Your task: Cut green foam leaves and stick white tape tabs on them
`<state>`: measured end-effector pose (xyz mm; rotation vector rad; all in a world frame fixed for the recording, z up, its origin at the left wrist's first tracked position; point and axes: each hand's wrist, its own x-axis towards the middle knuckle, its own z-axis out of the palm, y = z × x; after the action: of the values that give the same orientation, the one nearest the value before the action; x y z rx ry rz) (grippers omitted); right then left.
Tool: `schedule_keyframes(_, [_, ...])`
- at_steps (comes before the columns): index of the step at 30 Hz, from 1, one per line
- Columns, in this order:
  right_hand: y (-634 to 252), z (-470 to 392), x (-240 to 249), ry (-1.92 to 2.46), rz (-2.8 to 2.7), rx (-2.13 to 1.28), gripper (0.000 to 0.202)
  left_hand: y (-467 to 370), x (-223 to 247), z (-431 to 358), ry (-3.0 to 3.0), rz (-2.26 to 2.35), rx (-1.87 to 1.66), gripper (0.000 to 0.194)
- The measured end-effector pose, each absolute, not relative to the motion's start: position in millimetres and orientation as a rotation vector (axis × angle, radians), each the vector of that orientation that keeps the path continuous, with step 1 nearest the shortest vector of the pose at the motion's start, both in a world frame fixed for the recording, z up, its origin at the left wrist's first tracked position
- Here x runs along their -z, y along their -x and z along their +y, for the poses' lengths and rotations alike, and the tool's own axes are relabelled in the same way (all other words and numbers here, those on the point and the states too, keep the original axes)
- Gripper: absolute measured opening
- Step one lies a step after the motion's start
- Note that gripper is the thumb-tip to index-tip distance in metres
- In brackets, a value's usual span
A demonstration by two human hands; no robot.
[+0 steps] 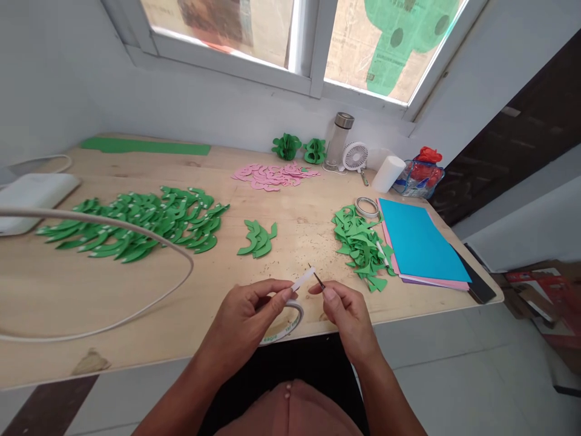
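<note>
My left hand (pixel 254 315) is closed around a roll of white tape (pixel 297 316) with green lettering on its inner side. A short strip of tape (pixel 303 278) sticks out past its thumb and forefinger. My right hand (pixel 342 309) pinches a thin, dark, pointed tool (pixel 319 280), whose exact kind I cannot make out. The tool's tip meets the free end of the strip. Just beyond my hands lies a small pile of curved green paper pieces (pixel 258 239). A large heap of green cutouts (pixel 145 221) with small white patches spreads to the left.
Green scraps (pixel 358 242), another tape roll (pixel 367 207) and blue sheets (pixel 415 239) lie right. Pink cutouts (pixel 272 175), two green paper shapes (pixel 287 147), a bottle (pixel 338 142) and a small fan (pixel 354 157) are at the back. A pale cable (pixel 181 290) arcs across the left.
</note>
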<state>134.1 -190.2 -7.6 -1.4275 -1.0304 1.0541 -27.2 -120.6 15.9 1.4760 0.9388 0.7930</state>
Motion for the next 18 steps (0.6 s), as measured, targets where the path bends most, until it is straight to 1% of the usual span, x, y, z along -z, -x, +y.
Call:
schedule_keyframes(7, [-135.6,-190.7,13.8,1.435,-0.989,-1.042,0.041,29.3,-17.8,-121.4,-1.451,1.004,-0.768,0.019])
schedule_keyframes(12, [-138.7,-191.0,24.2,1.416,-0.845,-1.044,0.042,28.6,-19.5,-123.5,-1.418,1.1,-0.799,0.021])
schedule_keyframes(18, [-134.8,-191.6,18.0,1.322,-0.901,-1.126,0.04,28.8,-18.4,-121.5,-1.49,1.031,-0.763,0.022])
